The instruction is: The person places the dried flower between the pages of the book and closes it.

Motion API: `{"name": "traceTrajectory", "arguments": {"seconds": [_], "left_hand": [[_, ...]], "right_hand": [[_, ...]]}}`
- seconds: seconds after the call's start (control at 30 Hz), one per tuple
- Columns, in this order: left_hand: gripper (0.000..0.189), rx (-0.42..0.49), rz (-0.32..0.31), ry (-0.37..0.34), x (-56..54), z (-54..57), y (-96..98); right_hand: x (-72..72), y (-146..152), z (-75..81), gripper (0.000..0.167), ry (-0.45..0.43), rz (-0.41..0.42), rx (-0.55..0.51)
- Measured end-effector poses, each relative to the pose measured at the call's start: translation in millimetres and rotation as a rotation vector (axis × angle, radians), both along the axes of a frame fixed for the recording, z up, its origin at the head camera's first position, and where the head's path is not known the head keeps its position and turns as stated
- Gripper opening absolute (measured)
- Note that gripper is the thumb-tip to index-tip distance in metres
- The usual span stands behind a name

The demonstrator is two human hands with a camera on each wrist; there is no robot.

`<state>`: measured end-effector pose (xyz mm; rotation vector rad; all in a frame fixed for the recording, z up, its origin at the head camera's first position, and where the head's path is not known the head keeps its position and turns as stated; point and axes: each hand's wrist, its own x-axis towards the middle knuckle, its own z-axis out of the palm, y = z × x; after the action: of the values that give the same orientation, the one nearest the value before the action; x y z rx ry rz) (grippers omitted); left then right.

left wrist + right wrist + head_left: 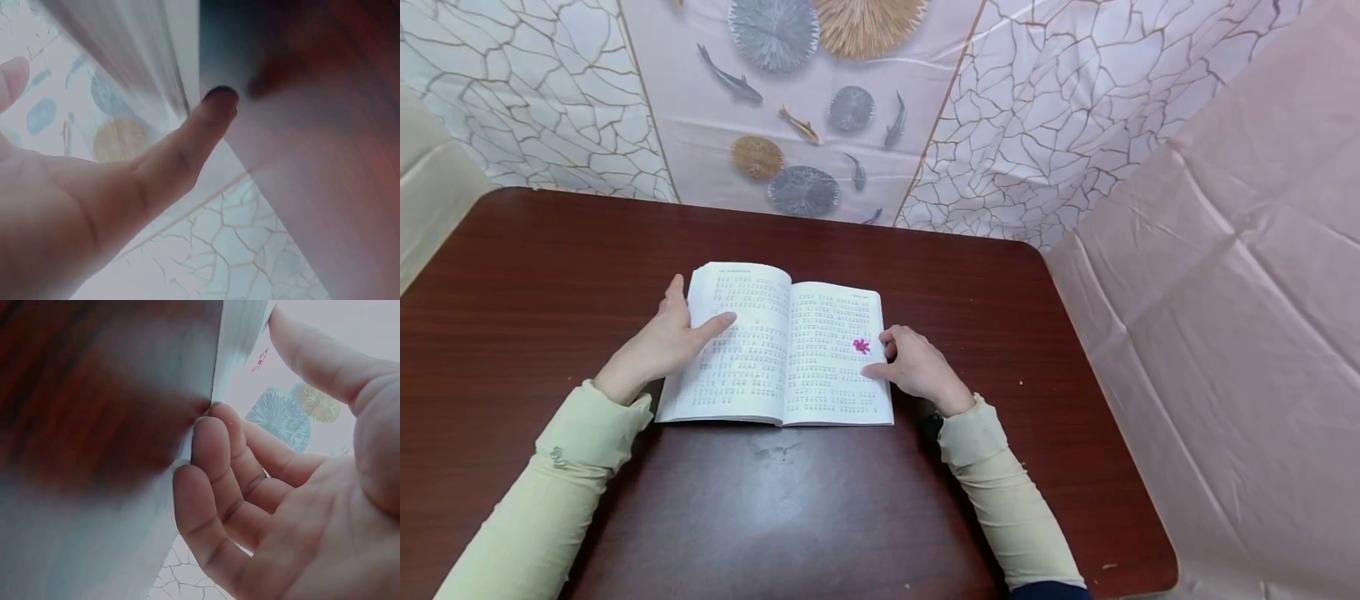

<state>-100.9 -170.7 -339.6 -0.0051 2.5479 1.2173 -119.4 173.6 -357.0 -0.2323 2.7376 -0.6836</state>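
Observation:
An open book [788, 350] with printed pages lies on the table, its spine running away from me. My left hand [662, 342] is at its left edge, with the thumb over the left page and the fingers straight along the side; in the left wrist view a straight finger [209, 122] reaches to the book's edge. At the opposite edge my right hand [921, 367] holds the book, thumb on the right page and curled fingertips [209, 440] against the border. A small pink splayed mark [861, 346] shows on the right page, near that thumb.
The dark red-brown table [790, 508] has rounded corners. Behind it hangs a patterned cloth [805, 125] with fish and round leaf shapes. A plain pale cloth [1225, 333] stands along the right side, and another pale panel [433, 183] is at the left.

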Motion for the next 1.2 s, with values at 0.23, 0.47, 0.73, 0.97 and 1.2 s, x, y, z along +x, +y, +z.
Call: {"name": "traceTrajectory", "arguments": {"seconds": [0.23,0.47,0.73,0.97,1.2], "left_hand": [[0.104,-0.052,0.016,-0.009,2.1,-0.5,-9.9],[0.1,-0.055,0.02,0.005,3.4,0.5,-16.9],[0.099,-0.052,0.053,0.012,5.9,2.4,-20.9],[0.095,-0.027,0.106,0.063,4.8,6.0,-22.7],[0.091,0.039,0.094,0.098,6.6,10.2,-23.0]], "right_hand": [[-0.6,3.8,2.1,0.069,-0.012,0.003,-0.01],[-0.9,1.9,3.0,0.067,0.02,0.002,-0.04],[-0.6,-0.2,2.6,0.056,0.052,0.022,-0.039],[-1.1,-2.4,2.7,0.055,0.052,0.004,-0.059],[-0.8,-3.4,3.2,0.055,0.056,0.003,-0.046]]}}
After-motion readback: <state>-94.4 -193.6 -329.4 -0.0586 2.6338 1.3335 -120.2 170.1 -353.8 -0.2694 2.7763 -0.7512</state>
